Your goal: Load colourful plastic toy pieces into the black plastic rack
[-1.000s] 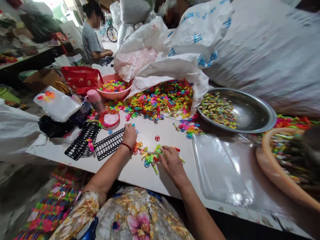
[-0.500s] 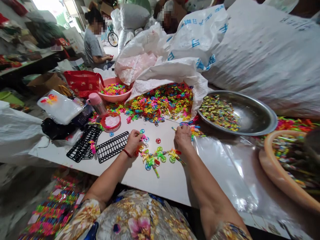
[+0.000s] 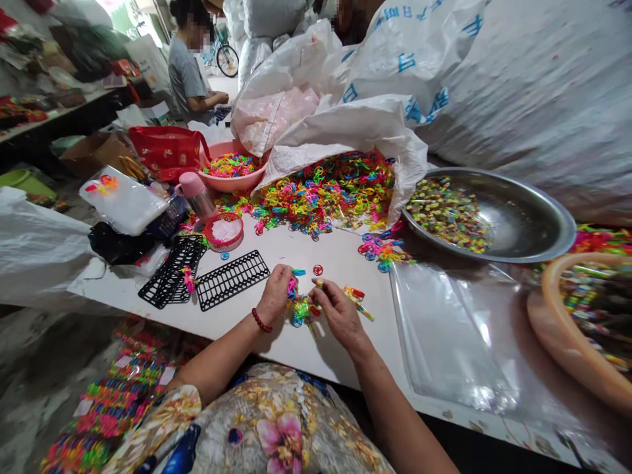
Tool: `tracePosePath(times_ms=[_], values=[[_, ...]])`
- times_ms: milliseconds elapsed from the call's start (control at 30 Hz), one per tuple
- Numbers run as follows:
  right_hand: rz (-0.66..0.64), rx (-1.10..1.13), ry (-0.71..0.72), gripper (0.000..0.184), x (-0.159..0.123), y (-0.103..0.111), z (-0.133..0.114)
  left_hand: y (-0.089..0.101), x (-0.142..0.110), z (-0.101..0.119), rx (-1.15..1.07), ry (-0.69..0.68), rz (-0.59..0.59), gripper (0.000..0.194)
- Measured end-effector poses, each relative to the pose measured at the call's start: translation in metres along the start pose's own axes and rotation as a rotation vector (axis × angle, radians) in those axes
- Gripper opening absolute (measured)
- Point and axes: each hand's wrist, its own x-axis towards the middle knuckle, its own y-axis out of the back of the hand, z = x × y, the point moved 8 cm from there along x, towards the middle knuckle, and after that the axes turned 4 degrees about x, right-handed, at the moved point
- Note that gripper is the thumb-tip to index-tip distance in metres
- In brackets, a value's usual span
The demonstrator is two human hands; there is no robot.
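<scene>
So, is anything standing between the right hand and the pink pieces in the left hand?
Nothing visible does: only a gap separates the right hand from the pink pieces in the left hand. Green pieces lie on the near side, a red ring beyond.

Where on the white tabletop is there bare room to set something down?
One patch lies between the single black lattice and the heaped pieces; another between the right forearm and the clear plastic. Colourful pieces crowd between left hand and right hand.
</scene>
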Motion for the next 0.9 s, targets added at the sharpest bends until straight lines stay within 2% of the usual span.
tracePosePath(times_ms=[100, 200, 433, 700, 900], values=[[0.014, -0.074, 0.038, 0.037, -0.007, -0.006, -0.006, -0.004, -0.006, 0.008, 0.126, -0.091, 0.017, 0.044], [0.027, -0.027, 0.001, 0.036, -0.009, -0.008, -0.003, -0.007, -0.012, 0.016, 0.229, -0.160, 0.018, 0.042], [-0.006, 0.000, -0.003, 0.033, -0.012, -0.010, -0.010, -0.012, -0.018, 0.020, 0.270, -0.182, -0.003, 0.039], [-0.014, 0.103, -0.087, 0.040, -0.013, -0.009, 0.006, -0.012, -0.019, 0.020, 0.404, -0.256, -0.002, 0.032], [-0.006, 0.037, 0.018, 0.033, -0.015, -0.007, -0.009, -0.015, -0.025, 0.028, 0.640, -0.352, -0.007, 0.023]])
